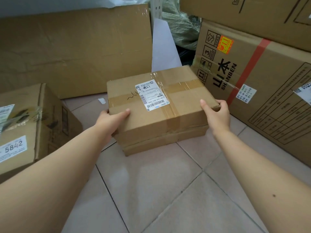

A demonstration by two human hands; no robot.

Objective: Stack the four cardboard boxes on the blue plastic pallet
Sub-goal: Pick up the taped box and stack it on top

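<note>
On the tiled floor (151,182) before you, a taped cardboard box (159,105) rests atop a flatter box (165,142). Your left hand (111,120) clasps its near-left corner, thumb on top; your right hand (217,113) grips its right edge. Another labelled box (33,125) stands at left, well apart; large cartons (252,78) rise just beside it at right.

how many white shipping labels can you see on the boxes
5: one on the held box, two on the left box, two on the big right box. More may be out of sight.
</note>
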